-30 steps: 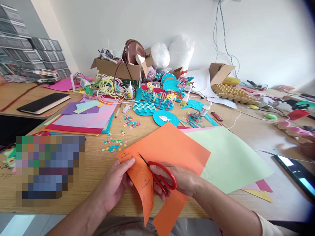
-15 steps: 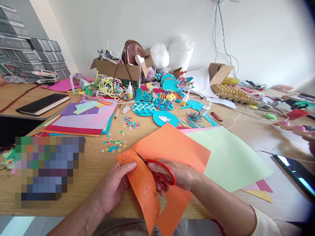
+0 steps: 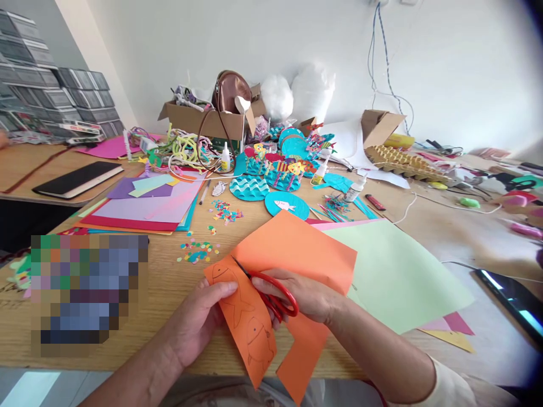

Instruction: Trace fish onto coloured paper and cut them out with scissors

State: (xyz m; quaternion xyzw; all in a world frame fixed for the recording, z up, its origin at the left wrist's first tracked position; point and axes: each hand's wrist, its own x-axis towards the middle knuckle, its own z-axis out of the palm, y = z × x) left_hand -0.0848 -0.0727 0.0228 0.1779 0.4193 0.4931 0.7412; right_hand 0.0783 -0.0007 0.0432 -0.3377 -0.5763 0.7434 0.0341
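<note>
An orange paper sheet (image 3: 297,243) is partly cut, with a strip on its left bearing drawn outlines of fish. My left hand (image 3: 203,311) pinches that strip, thumb on top over the upper fish and fingers beneath. In my right hand (image 3: 297,294) are red-handled scissors (image 3: 282,288), fingers through the loops. Their dark blades lie at the paper's cut line near its upper left edge, the tip pointing up and left. Beneath the orange sheet, to the right, lies a light green sheet (image 3: 407,271).
Coloured paper (image 3: 144,206) is stacked at left behind a blurred-out patch (image 3: 89,288). Paper confetti (image 3: 199,251) and a blue disc with a white fish (image 3: 287,206) lie ahead. A phone (image 3: 509,305) rests at right; part of another person's hand shows at the right edge.
The scissor handles have come closer together as my right hand closes. The orange sheet's right corner and lower flaps have shifted slightly. My left hand keeps its hold on the strip.
</note>
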